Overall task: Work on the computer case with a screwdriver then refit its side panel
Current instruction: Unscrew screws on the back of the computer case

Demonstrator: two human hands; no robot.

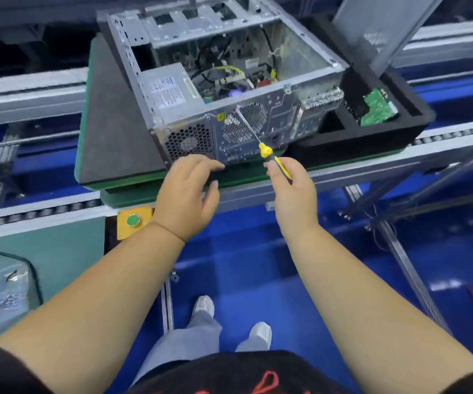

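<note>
**benchrat:** So the right hand [292, 189] is gripping the screwdriver [263, 147] by its yellow and black handle, fingers wrapped round it, shaft angling up and away to the left. The tip is sitting at the upper left edge of the rear fan grille [245, 122], though I can't tell if it's actually seated in a screw. The left hand [185, 191] is hanging loose with fingers relaxed, holding nothing, fingertips right at the bottom rear edge of the computer case [224, 89].

**pc_gremlin:** Which way is the case lying?

**benchrat:** On its side on a dark foam pad [110, 115], open side facing up, rear panel pointing at the person. Its long axis is running away from them, tilted a bit left. The side panel [377, 27] is leaning upright behind the black foam tray [371, 137] on the right, well apart from the opening. A green circuit board [378, 108] is sitting in that tray.

**pc_gremlin:** What's worrying you?

**benchrat:** The driver is coming in at a slant, not square to the panel. My guess is it's going to cam out and skate across the grille, or chew the screw head. Also the left hand isn't bracing the case, so pushing might be sliding it on the foam.
</note>
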